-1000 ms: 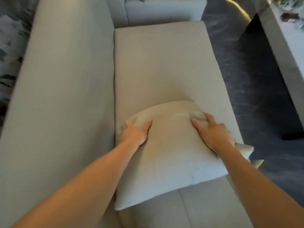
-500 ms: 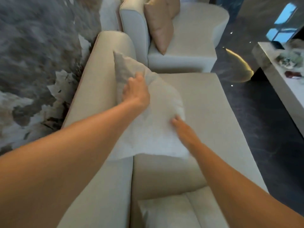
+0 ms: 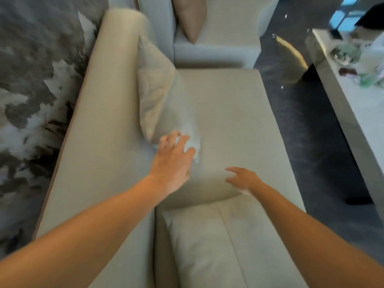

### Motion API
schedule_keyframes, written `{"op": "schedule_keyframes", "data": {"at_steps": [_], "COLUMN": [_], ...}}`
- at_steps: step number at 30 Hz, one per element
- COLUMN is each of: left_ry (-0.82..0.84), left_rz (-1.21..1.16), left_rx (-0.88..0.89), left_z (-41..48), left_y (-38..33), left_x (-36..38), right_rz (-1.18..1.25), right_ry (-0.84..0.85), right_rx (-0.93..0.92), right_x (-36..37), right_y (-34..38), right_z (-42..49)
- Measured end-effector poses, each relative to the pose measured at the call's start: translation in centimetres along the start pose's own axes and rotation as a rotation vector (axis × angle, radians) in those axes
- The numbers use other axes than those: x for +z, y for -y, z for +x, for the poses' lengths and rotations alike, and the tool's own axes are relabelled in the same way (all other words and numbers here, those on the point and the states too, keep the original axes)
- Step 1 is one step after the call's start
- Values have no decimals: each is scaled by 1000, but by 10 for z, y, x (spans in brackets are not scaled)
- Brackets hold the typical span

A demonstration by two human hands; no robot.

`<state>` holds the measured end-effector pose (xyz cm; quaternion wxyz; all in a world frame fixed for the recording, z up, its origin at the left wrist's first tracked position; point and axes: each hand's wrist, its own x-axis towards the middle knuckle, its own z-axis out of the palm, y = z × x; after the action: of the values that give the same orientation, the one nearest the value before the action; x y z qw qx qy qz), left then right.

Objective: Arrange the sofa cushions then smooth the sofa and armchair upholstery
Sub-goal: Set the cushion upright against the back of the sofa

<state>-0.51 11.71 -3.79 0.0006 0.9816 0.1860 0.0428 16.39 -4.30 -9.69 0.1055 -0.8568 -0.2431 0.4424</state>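
A pale beige cushion (image 3: 154, 88) leans upright against the backrest of the beige sofa (image 3: 108, 125) at its far end. My left hand (image 3: 173, 157) hovers at the cushion's near lower corner, fingers spread, at or just off the blurred fabric. My right hand (image 3: 242, 179) is open above the sofa seat (image 3: 228, 121), holding nothing. A second pale cushion (image 3: 209, 242) lies on the seat just below my arms. Beyond the sofa's far end stands the armchair (image 3: 218, 50) with a tan cushion (image 3: 190, 17) leaning in it.
A dark marbled wall panel (image 3: 31, 100) runs behind the sofa on the left. A pale low table (image 3: 353, 96) with small items on it stands to the right. Dark glossy floor (image 3: 307, 142) lies between the sofa and the table.
The cushion went from lying flat on the seat under both hands to leaning against the backrest. Both hands have come off it and drawn back, fingers open.
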Motion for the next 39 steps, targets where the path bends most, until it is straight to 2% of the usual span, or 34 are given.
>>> {"op": "schedule_keyframes", "data": {"at_steps": [1,2,4,6,8,10,11,13,18,21,24,26,28,31,34,37,39], "left_ry": [42,125,343,574,727,792,792,744,499,273,132,169,224,297,353,342,308], "left_rz": [-39,-97,-241,-423,-617,-855,-974,-1045,-878,-825,-767,-735,-709,-728,-657,-453,-366], "left_rx": [7,-78,-457,-881,-1207,-1387,-1412,-1354,-1011,-796,-761,-799,-757,-562,-356,-209,-223], "left_z": [-28,-56,-105,-144,-173,-197,-205,-218,-211,-203,-207,-215,-233,-273,-309,-337,-353], "left_y": [-25,-50,-93,-123,-142,-154,-158,-165,-159,-137,-100,-72,-52,-48,-59,-77,-92], "left_x": [8,18,43,71,98,118,122,124,75,9,-38,-55,-64,-76,-81,-79,-78], "right_rz": [-100,-164,-163,-53,83,174,194,228,358,448,598,722,824,839,854,635,417], "right_ry": [26,54,116,166,152,100,77,42,-27,-32,-7,70,92,-10,48,132,174], "right_rx": [88,170,296,346,366,393,396,398,429,319,234,233,254,245,269,247,168], "right_x": [6,13,33,61,89,113,121,134,127,126,153,180,201,212,205,196,196], "right_y": [-37,-72,-129,-169,-192,-203,-205,-211,-193,-155,-87,-33,12,41,33,7,-22], "right_z": [-17,-35,-66,-90,-104,-111,-112,-115,-122,-136,-159,-177,-193,-217,-248,-279,-304]}}
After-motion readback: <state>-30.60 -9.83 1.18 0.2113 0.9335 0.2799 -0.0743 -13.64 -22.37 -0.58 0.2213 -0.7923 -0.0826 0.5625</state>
